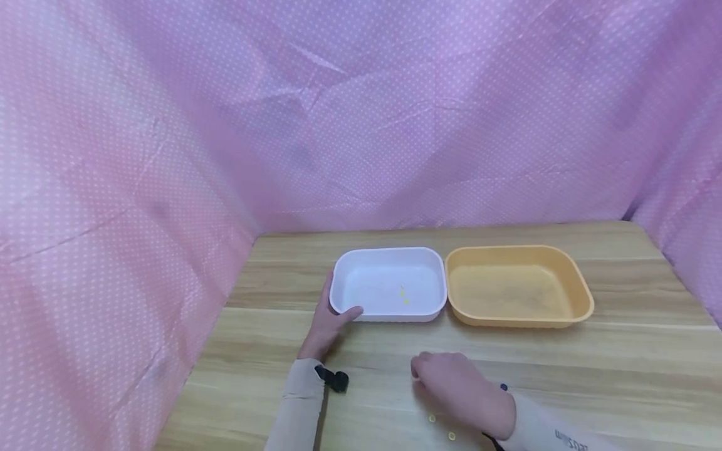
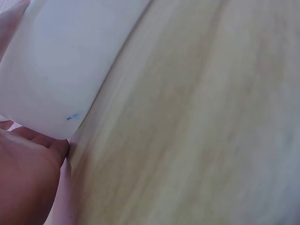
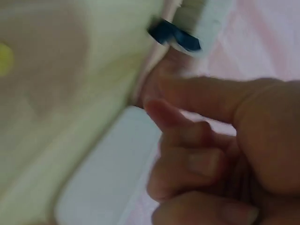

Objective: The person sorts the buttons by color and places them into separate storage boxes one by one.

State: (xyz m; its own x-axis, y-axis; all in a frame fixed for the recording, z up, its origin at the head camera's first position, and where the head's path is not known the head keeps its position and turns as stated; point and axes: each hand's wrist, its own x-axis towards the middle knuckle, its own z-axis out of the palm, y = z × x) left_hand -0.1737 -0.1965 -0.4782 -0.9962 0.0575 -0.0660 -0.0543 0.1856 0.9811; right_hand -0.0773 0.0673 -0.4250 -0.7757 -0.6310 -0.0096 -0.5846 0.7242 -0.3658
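One white tub (image 1: 395, 317) was gripped by the left hand (image 1: 327, 321), while two yellow rings (image 1: 432, 418) were seen near the curled right hand (image 1: 454, 387), any contents indiscernible.

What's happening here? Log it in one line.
left hand: grips white rectangular plastic tray | right hand: over wooden table, fingers curled, held item unclear | small yellow rings: on table beside right hand

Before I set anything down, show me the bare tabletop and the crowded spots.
Free: pale wooden tabletop between the pink dotted cloth and left hand; also right of the orange rectangular tub. Crowded: between that and the white rectangular tub, and beside the right hand, where small yellow pieces lie.
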